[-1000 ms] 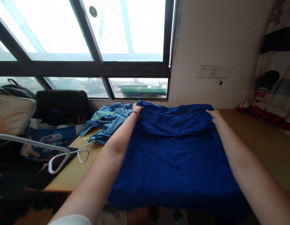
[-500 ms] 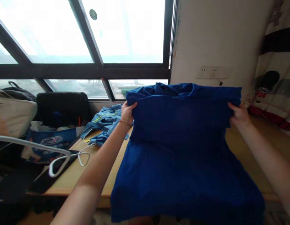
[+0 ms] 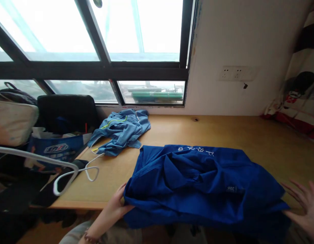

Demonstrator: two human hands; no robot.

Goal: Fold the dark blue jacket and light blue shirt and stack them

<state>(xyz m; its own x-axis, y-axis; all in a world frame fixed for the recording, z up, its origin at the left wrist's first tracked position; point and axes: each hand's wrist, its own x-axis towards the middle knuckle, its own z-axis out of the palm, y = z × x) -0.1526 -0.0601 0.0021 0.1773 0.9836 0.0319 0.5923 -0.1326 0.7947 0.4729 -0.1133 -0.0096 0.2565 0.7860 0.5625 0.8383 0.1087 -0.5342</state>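
Note:
A dark blue collared shirt (image 3: 197, 200) lies bunched across the front of the table, its near part hanging over the edge. White characters show on its far part, and a small white mark sits on the right of its front. At the shirt's left edge, my left hand (image 3: 118, 205) is closed on the cloth, its fingers partly hidden behind the fabric. My right hand (image 3: 305, 206) is beside the shirt's right edge with its fingers spread, holding nothing.
A lighter blue garment (image 3: 123, 130) with a yellow-green stripe lies on the wooden table (image 3: 172, 130) at left. A white hanger-like frame (image 3: 67, 166) juts over the left edge. Bags, including a blue printed one (image 3: 56, 147), stand beyond. A window and wall bound the back.
The shirt, held up by both hands before, has come down onto the table and its lettering now shows. Both hands have moved lower and nearer. My right hand has let go.

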